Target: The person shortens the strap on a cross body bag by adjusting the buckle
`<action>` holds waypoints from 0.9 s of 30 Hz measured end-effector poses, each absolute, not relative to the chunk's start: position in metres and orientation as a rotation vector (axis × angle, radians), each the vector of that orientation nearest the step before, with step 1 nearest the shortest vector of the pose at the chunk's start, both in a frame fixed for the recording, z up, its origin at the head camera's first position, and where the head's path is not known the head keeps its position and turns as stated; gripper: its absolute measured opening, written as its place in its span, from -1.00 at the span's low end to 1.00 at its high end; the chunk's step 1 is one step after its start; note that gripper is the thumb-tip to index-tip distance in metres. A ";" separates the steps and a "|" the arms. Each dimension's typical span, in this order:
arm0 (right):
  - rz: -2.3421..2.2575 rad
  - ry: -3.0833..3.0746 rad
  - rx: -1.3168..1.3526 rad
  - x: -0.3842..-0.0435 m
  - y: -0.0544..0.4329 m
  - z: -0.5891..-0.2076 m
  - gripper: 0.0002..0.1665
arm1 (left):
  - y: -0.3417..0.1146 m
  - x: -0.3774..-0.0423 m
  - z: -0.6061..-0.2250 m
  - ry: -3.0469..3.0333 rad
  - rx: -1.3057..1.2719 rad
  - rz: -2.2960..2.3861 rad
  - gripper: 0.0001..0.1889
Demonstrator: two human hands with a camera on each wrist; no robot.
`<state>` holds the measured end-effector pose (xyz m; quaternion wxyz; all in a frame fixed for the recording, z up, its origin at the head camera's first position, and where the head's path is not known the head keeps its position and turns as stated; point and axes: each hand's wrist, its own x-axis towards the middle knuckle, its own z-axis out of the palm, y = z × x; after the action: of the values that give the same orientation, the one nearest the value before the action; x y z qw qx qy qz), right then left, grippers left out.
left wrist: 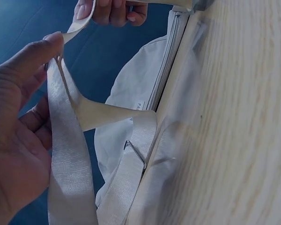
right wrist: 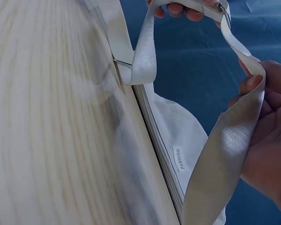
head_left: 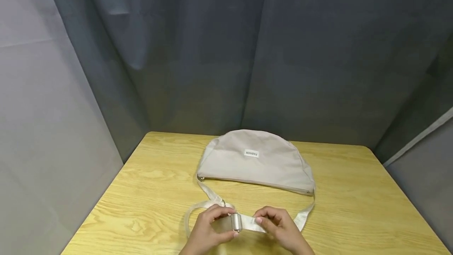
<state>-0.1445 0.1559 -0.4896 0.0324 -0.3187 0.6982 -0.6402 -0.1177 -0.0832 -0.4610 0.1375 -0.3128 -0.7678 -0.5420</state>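
Note:
A pale beige bag [head_left: 272, 168] with a small white label [head_left: 251, 153] lies on the table, its zipper edge toward me. Its light webbing strap [head_left: 249, 223] loops to the near side. My left hand [head_left: 207, 229] holds the metal slider buckle [head_left: 236, 222] on that strap between thumb and fingers. Just right of the buckle, my right hand [head_left: 281, 229] pinches the strap between thumb and forefinger. The stretch between the hands is raised above the table. In the left wrist view, a metal ring [left wrist: 135, 153] sits where the strap joins a shorter band near the bag.
The wooden table [head_left: 354, 200] extends to both sides of the bag. Dark curtains [head_left: 198, 58] hang behind its far edge. A light grey panel [head_left: 46, 129] stands at the left, and another grey panel [head_left: 428, 172] at the right.

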 end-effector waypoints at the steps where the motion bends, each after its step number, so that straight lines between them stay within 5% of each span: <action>1: -1.980 2.132 -0.986 -0.144 0.157 -0.488 -0.85 | -0.082 -0.118 -0.460 -2.223 -0.914 -1.571 -0.56; 27: -1.995 2.114 -0.867 -0.131 0.171 -0.486 -0.89 | -0.061 -0.137 -0.483 -2.217 -1.106 -1.562 -0.53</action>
<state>-0.1310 0.1706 -0.4862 0.0541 -0.2855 0.6958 -0.6568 -0.1371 -0.0614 -0.4829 0.1061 -0.3756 -0.7526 -0.5303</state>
